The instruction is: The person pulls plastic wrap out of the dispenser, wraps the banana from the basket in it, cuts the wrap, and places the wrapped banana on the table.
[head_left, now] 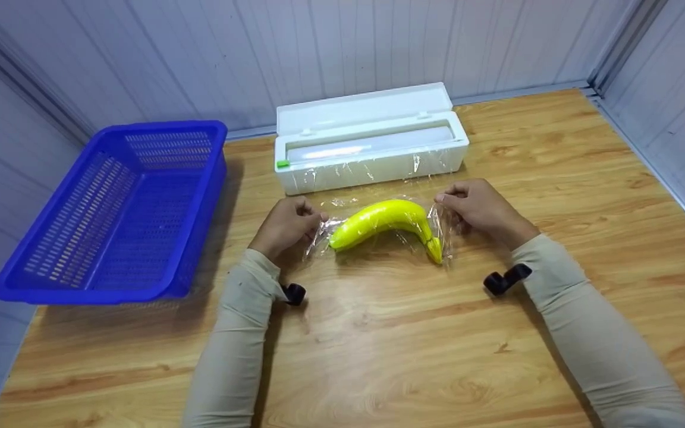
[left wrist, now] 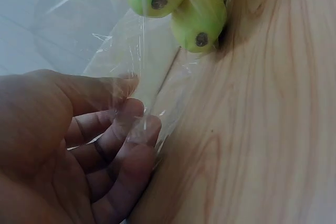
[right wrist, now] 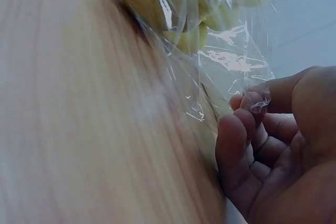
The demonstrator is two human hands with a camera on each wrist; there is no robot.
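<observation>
Yellow bananas (head_left: 381, 217) lie on the table in the head view, under clear plastic wrap (head_left: 446, 238). Two dark-tipped ends of the bananas (left wrist: 181, 11) show through the film in the left wrist view. At the left end, my left hand (head_left: 286, 226) pinches the wrap between thumb and fingertips. My right hand (head_left: 484, 211) pinches the opposite end, where a small crumple of plastic wrap (right wrist: 257, 103) shows at its fingertips. Both hands are close to the tabletop, one on each side of the bananas.
Behind the bananas stands a white wrap dispenser box (head_left: 372, 169), lid raised, a roll of film (head_left: 372, 144) inside and a green slider (head_left: 283, 163) on its front edge. A blue basket (head_left: 204, 229) sits at the left. Panelled walls (head_left: 348, 47) border the wooden table (head_left: 390, 356).
</observation>
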